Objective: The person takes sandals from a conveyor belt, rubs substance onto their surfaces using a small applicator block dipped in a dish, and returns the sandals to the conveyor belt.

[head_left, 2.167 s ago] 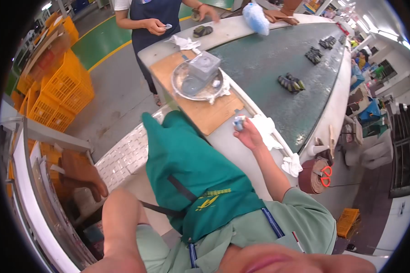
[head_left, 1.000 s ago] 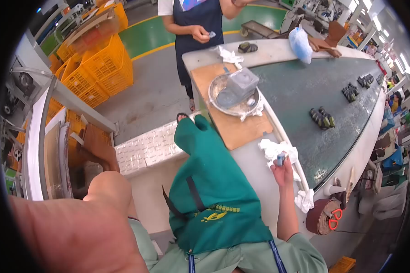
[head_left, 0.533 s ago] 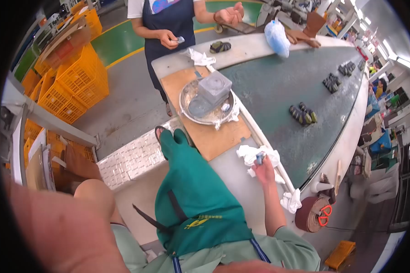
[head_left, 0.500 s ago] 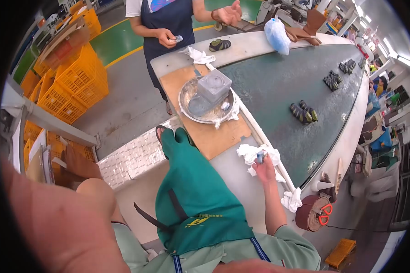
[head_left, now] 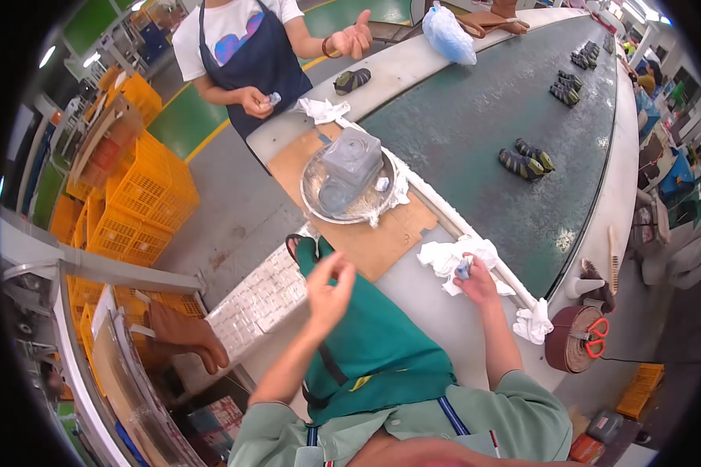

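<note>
My left hand [head_left: 329, 289] is raised over the green apron [head_left: 389, 335], its fingers curled in with nothing visible in them. My right hand [head_left: 477, 285] pinches a small blue-grey wad [head_left: 463, 269] beside crumpled white cloths [head_left: 438, 255] at the table edge. Beyond my hands, a round metal pan [head_left: 311, 183] sits on a brown board [head_left: 382, 253]. A translucent grey block [head_left: 352, 156] rests in the pan. Dark striped shoes [head_left: 522, 165] lie on the green belt [head_left: 444, 124].
Across the table, a co-worker in a dark apron [head_left: 258, 66] holds a small piece and raises the other hand. Yellow crates [head_left: 152, 187] stand at left. A blue plastic bag [head_left: 449, 35] lies at the far edge. A brown roll with orange scissors [head_left: 572, 338] is at right.
My left hand has come down from close to the camera to above the apron. My right hand still holds the wad near the cloths. The view has shifted slightly.
</note>
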The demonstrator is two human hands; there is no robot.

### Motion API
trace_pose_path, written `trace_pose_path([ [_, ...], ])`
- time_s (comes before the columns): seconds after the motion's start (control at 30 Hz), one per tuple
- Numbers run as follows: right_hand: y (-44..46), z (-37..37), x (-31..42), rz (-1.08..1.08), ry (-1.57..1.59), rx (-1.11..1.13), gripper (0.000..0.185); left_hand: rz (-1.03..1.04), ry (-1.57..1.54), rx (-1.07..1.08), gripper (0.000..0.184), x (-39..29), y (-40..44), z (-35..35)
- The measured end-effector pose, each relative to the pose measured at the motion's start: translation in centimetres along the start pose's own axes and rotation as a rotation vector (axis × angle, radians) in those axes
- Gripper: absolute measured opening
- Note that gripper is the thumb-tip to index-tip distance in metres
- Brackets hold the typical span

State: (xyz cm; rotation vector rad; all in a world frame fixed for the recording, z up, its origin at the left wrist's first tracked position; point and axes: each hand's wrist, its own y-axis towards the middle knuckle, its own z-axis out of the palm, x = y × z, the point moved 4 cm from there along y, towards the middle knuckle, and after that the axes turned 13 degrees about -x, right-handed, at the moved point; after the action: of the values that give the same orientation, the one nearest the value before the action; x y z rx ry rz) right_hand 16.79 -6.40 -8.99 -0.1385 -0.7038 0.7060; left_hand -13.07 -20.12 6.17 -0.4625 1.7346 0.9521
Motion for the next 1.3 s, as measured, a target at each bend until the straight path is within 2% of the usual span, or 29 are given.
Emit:
trace_pose_path([
  [0.03,0.1,-0.2,-0.2,0.019,-0.009,-0.006,0.039,-0.135,-0.001,0.068,0.022,2.4,-1.5,0.8],
  [0.07,0.3,-0.3,-0.1,0.036,-0.025,-0.008,0.04,-0.182,0.029,0.133,0.019,4.3,-2.9,1.0],
  [0.1,0.6,-0.4,-0.2,0.057,-0.01,0.014,0.041,-0.248,-0.012,0.09,0.017,5.9,-4.4,1.3],
  [0.13,1.1,-0.7,0.1,0.044,-0.009,0.024,0.041,-0.071,0.082,0.07,0.017,5.3,-4.8,1.5],
  [0.2,0.7,-1.3,-0.2,0.081,0.015,0.08,0.041,-0.018,0.076,0.074,0.016,3.9,-5.0,1.8],
  [0.37,0.4,-0.5,0.0,0.097,-0.055,0.049,0.042,0.007,0.097,0.077,0.013,4.6,-4.7,2.5],
  [0.43,0.4,-0.5,-0.1,0.095,-0.058,0.041,0.042,0.192,0.202,0.165,0.013,4.1,-4.8,2.9],
  [0.53,0.4,-0.5,-0.1,0.099,-0.06,0.036,0.042,0.265,0.246,0.172,0.013,3.6,-4.9,2.9],
  [0.67,0.8,-1.1,-0.3,0.128,-0.03,0.09,0.046,0.211,0.234,0.19,0.013,3.8,-4.6,3.1],
  [0.73,1.0,-1.7,-0.3,0.134,-0.085,0.057,0.045,0.028,0.089,0.188,0.011,4.3,-4.3,3.2],
  [0.8,0.8,-1.3,-0.3,0.126,-0.08,0.08,0.046,-0.082,0.082,0.215,0.012,4.3,-5.0,2.8],
  [0.97,1.0,-1.0,-0.3,0.139,-0.065,0.128,0.046,0.123,0.223,0.206,0.014,4.1,-4.6,3.5],
  [1.17,0.6,-1.3,-0.3,0.148,-0.054,0.062,0.041,0.16,0.235,0.245,0.014,3.9,-4.6,3.6],
  [1.3,0.9,-1.0,-0.2,0.147,-0.035,0.095,0.044,0.185,0.234,0.237,0.013,3.8,-4.6,3.7],
])
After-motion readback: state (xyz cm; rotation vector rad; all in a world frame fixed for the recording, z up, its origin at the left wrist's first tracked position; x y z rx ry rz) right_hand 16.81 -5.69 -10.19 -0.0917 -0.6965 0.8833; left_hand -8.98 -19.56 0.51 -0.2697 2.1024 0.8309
